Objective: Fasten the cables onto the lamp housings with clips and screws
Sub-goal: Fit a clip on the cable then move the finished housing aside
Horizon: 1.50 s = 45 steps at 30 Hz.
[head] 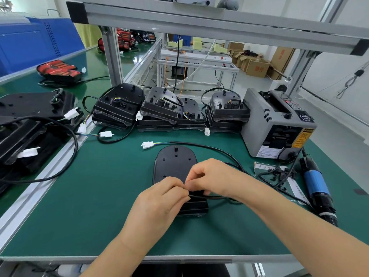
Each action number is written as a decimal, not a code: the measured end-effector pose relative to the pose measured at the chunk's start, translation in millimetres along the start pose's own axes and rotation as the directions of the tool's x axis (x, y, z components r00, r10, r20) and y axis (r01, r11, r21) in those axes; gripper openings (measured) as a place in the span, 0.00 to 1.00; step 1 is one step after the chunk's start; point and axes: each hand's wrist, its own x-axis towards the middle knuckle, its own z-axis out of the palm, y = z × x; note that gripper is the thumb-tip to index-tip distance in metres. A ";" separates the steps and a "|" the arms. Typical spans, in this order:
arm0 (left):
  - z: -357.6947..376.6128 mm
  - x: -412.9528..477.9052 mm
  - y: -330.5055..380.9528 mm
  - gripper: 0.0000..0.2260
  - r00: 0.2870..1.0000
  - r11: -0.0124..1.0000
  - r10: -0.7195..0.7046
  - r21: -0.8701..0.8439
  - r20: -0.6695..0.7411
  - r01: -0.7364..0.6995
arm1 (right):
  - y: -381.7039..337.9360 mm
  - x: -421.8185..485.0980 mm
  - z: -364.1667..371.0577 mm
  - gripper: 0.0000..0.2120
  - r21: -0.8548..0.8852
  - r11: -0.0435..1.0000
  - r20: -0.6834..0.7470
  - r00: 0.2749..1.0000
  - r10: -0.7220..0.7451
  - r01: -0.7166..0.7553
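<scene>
lamp housing [175,164] lies flat on the green mat [89,196], centre of the bench, back side up, rounded end far, ribbed end near. both hands are over its near end. left hand [165,198] has its fingers curled and pinches the black cable [211,148] where it crosses the housing. right hand [207,176] is also curled, thumb and forefinger pinching the same stretch of cable, fingertips touching the left hand's. can't tell if a clip sits between the fingertips, that spot is hidden.

from the hands the cable goes right, loops to the far side round the housing's right edge and ends at a white connector [147,145] on the mat just beyond the housing, to its left.

right side: blue and black screwdriver [315,184] lying on the mat, near small black parts [279,173] scattered on a paper sheet [295,188]. grey machine [277,124] stands at far right.

far edge: row of stacked housings [119,106] with cables and white plugs. left bench: more black housings [30,120] piled with cables over them, and a red lamp [59,69] farther back.
</scene>
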 end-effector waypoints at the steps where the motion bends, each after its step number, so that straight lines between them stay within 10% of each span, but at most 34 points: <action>1: -0.5 -0.1 0.4 0.03 1.000 1.000 -0.025 0.004 0.005 0.025 | -3.0 2.1 -3.5 0.05 0.024 0.999 0.057 0.998 0.026 -0.028; 15: 0.8 1.3 0.0 0.04 0.999 0.997 -0.046 -0.057 0.002 0.047 | -23.6 27.4 -23.3 0.04 -0.144 0.982 0.356 0.919 0.168 -0.123; 22: 1.1 0.6 -1.4 0.03 0.999 0.998 -0.044 -0.051 -0.009 0.043 | -5.9 12.1 -27.4 0.05 0.107 0.985 0.240 0.965 0.107 -0.136; 27: 3.0 -2.2 -4.3 0.08 0.999 0.999 -0.030 -0.039 -0.016 0.029 | 25.6 -38.9 -56.2 0.07 0.276 0.956 -0.094 0.987 0.132 -0.101; 30: 4.8 -3.2 -7.5 0.11 0.999 0.999 -0.029 -0.047 -0.022 0.028 | 60.0 -83.8 -88.5 0.08 0.309 0.943 -0.357 0.905 0.233 -0.121; 35: 7.0 -2.9 -7.9 0.11 0.999 0.998 -0.030 -0.057 -0.037 0.028 | 130.5 -110.0 -138.4 0.12 0.097 0.891 -0.734 0.573 0.365 -0.444; 40: 5.8 -1.6 -6.0 0.11 0.999 0.998 -0.035 -0.056 -0.032 0.033 | 169.0 -89.2 -145.2 0.24 -0.174 0.528 -0.625 0.508 0.593 -0.831; 45: 5.4 -2.0 -5.4 0.11 0.999 0.999 -0.034 -0.044 -0.029 0.032 | 181.0 -77.2 -137.1 0.23 -0.182 0.501 -0.497 0.519 0.696 -0.846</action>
